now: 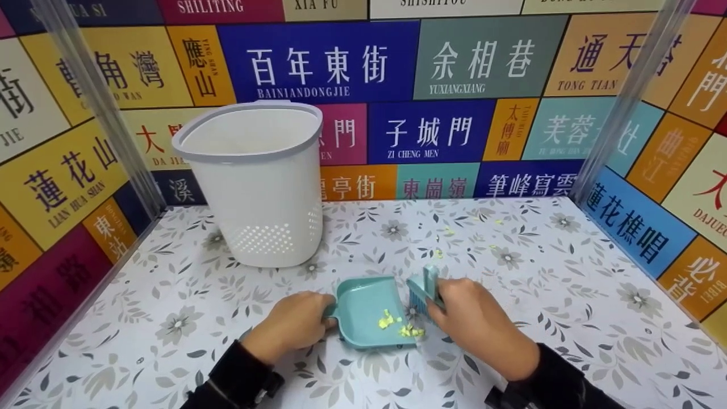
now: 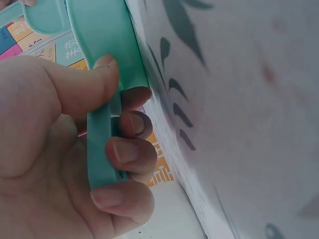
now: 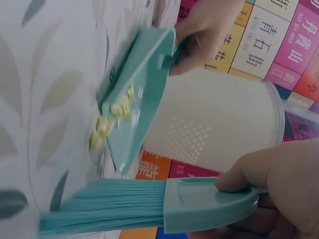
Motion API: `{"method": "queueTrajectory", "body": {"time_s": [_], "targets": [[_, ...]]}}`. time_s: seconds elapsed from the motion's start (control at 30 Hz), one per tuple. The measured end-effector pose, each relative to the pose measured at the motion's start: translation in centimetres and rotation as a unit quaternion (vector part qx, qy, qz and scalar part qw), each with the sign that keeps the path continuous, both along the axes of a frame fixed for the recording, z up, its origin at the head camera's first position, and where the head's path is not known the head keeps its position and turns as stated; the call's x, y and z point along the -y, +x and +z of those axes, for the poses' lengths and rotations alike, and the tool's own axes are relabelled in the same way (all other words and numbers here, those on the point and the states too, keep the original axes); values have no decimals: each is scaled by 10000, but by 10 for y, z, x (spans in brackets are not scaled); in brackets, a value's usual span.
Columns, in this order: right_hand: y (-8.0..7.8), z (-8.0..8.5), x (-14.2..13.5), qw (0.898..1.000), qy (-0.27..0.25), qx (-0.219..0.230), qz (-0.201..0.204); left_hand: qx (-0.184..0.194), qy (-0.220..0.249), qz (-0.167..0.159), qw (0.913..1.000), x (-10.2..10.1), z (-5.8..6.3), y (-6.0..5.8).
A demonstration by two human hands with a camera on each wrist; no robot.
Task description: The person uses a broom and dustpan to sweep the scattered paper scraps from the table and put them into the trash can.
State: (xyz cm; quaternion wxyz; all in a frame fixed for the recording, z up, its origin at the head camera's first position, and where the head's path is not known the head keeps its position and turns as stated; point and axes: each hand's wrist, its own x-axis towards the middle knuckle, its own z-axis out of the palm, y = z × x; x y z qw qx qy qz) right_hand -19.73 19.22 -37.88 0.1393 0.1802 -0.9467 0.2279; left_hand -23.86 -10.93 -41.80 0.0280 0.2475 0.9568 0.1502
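Behind everything, walls [image 1: 318,62] of coloured panels lettered with Chinese characters and romanised names enclose the space on three sides. At their foot spreads the bench [image 1: 170,363], its white covering printed with grey leaves and flowers. Toward its back left stands a tall white bin [image 1: 267,193], upright, with a grey rim and small holes pierced low in its side. Nearer the person, right of the bin's base, a teal dustpan [image 1: 363,307] lies on the bench, its open lip facing right. The person's left hand [image 1: 298,321] grasps its handle, the thumb along the top and the fingers curled round beneath. On the other side, the right hand [image 1: 474,309] has its fingers closed about a small teal brush [image 1: 430,284], held just beside the lip, bristles pointing down; their ends blur in the right wrist view, so contact with the bench cannot be told. Smallest are the yellow bits [image 1: 386,320]: one clump sits inside the pan, while a second clump [image 1: 411,330] lies at the lip, some pieces just outside it. A few stray crumbs [image 1: 438,254] dot the bench farther back, beyond the brush.
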Motion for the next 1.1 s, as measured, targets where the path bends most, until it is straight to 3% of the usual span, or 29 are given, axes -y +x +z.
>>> {"method": "queueTrajectory", "body": {"time_s": [0.3, 0.7, 1.0, 1.1], "targets": [[11, -10, 18, 9983, -431, -308, 242, 73, -18, 102, 9999, -1, -2, 3], [11, -7, 15, 9938, -877, -524, 448, 53, 20, 67, 10000, -1, -2, 8], [10, -6, 13, 9910, -725, -65, 1123, 126, 41, 119, 9998, -1, 1, 4], [10, -3, 10, 9900, -895, -141, 1078, 114, 60, 106, 9999, -2, 3, 3]]}}
